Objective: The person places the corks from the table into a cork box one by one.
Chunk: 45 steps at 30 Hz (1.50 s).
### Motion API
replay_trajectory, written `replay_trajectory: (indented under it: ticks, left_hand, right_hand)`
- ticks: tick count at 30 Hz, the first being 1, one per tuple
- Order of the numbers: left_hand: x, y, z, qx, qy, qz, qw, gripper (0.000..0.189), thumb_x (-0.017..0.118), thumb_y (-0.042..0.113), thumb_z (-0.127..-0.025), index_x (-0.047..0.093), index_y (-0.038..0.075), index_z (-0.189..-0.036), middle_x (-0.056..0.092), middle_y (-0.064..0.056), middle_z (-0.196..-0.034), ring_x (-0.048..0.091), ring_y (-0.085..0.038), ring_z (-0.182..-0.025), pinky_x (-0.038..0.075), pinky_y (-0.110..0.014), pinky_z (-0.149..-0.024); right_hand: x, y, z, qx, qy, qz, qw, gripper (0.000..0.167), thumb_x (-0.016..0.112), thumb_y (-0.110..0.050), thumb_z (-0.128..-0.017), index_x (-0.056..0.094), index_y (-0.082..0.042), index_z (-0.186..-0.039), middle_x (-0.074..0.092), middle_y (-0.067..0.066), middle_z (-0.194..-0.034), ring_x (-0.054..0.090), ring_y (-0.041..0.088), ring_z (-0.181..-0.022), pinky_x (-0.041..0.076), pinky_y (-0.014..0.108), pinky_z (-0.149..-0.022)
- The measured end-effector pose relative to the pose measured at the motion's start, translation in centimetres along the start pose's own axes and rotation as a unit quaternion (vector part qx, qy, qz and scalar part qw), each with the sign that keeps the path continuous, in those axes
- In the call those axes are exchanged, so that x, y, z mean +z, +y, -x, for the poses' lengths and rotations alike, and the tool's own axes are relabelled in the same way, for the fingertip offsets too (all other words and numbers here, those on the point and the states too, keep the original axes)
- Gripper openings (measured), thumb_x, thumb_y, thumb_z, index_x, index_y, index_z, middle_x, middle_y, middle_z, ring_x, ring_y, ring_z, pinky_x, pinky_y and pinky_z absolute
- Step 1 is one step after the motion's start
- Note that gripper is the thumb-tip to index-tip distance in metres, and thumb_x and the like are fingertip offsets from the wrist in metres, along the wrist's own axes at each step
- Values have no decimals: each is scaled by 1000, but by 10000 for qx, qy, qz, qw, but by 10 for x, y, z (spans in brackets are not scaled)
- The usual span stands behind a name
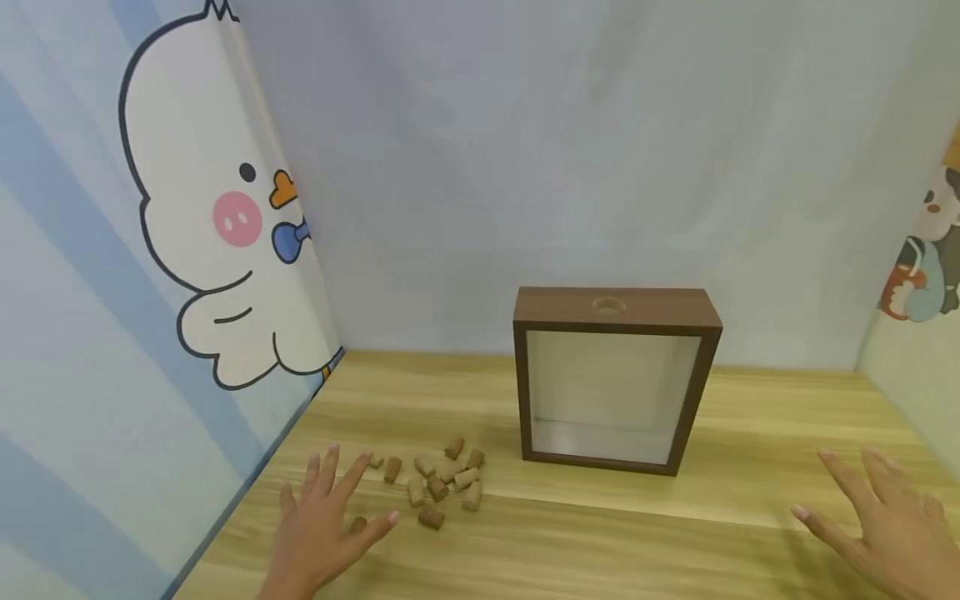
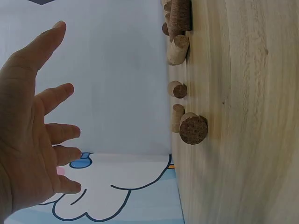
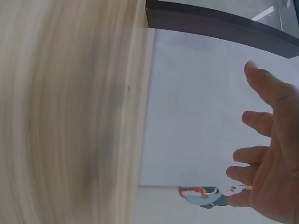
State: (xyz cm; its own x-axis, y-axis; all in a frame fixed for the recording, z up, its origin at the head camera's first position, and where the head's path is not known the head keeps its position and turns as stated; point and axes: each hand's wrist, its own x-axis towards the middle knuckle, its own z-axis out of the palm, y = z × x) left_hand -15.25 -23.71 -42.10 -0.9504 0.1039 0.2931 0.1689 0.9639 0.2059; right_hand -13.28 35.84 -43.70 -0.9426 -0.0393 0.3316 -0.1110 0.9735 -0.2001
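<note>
- Nearest us, our left hand (image 1: 321, 523) and right hand (image 1: 896, 527) hover empty, fingers spread.
- Corks (image 1: 437, 487) lie beside the left hand, probably for reach.
- The box (image 1: 611, 400) stands upright between, seemingly keeping its hole (image 1: 609, 305) on top.

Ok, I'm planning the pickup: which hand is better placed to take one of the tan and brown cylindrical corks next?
Likely the left hand: empty, it hovers close to the corks. The empty right hand is farther, on the other side of the dark-brown, square, wooden-looking box.
</note>
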Motion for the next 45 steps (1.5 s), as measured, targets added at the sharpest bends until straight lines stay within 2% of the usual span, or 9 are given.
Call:
replay_trajectory:
  ticks: [5, 11, 16, 21, 25, 28, 29, 40, 45]
  left_hand:
    - [3, 6, -1, 109, 84, 280, 9995, 81, 59, 68, -76, 49, 16, -137, 37, -27, -138, 35, -51, -121, 23, -75, -85]
    - [9, 6, 3, 137, 177, 798, 9966, 74, 71, 54, -75, 51, 15, -134, 44, -27, -132, 48, -47, -109, 35, -68, -82]
    - [12, 3, 4, -78, 3, 1175, 9930, 76, 73, 52, -74, 51, 12, -134, 44, -27, -132, 47, -48, -111, 39, -65, -80]
    - [14, -2, 4, -397, -197, 1580, 9864, 80, 74, 52, -72, 49, 9, -134, 42, -27, -132, 45, -48, -112, 39, -63, -83]
    - [16, -10, 6, -696, -214, 1960, 9779, 75, 77, 47, -72, 52, 8, -131, 46, -22, -128, 46, -45, -113, 38, -61, -86]
    - [17, -16, 9, -990, -255, 2173, 9707, 72, 78, 45, -73, 54, 7, -129, 48, -20, -124, 46, -42, -113, 38, -59, -88]
    - [17, -18, 10, -1091, -297, 2202, 9689, 72, 77, 46, -72, 55, 7, -129, 48, -20, -122, 46, -42, -112, 38, -59, -87]
    - [32, -38, 23, -1882, -940, 2664, 9406, 82, 82, 39, -68, 49, 2, -133, 44, -29, -122, 51, -40, -101, 46, -52, -78]
    - [39, -49, 25, -1892, -959, 2916, 9327, 81, 85, 30, -67, 47, 0, -133, 49, -24, -113, 50, -28, -91, 45, -44, -77]
  right_hand:
    - [-2, -13, -6, -192, 132, -560, 9982, 82, 66, -40, -84, 29, 7, -140, 24, 49, -128, 32, 72, -97, 28, 76, -71]
    - [-1, -29, -13, -291, 579, -1324, 9891, 72, 66, -29, -87, 32, 8, -138, 26, 43, -133, 30, 67, -108, 22, 75, -82]
    - [0, -45, -23, -494, 1268, -1854, 9732, 60, 66, -17, -87, 40, 9, -133, 37, 40, -129, 33, 61, -112, 22, 70, -90]
    - [-2, -64, -33, -464, 1858, -2365, 9526, 52, 67, -7, -84, 47, 8, -129, 48, 34, -123, 43, 57, -106, 33, 67, -79]
    - [-7, -74, -41, -293, 1987, -2566, 9454, 49, 64, -7, -87, 48, 3, -132, 52, 30, -120, 49, 22, -116, 39, 32, -94]
    - [-9, -77, -50, -226, 2012, -2802, 9384, 47, 62, -7, -89, 47, 3, -132, 53, 28, -119, 41, -9, -109, 28, 4, -86]
    - [-10, -78, -53, -200, 2013, -2897, 9355, 46, 61, -8, -89, 46, 3, -132, 53, 27, -119, 38, -15, -106, 29, 4, -85]
    - [-16, -85, -93, 261, 2070, -3913, 8963, 50, 52, -9, -95, 33, 1, -140, 41, 11, -137, 42, 9, -119, 35, 9, -86]
    - [-20, -91, -109, 302, 2018, -4765, 8552, 53, 50, -7, -95, 28, -5, -143, 34, 12, -140, 37, 18, -124, 33, 16, -93]
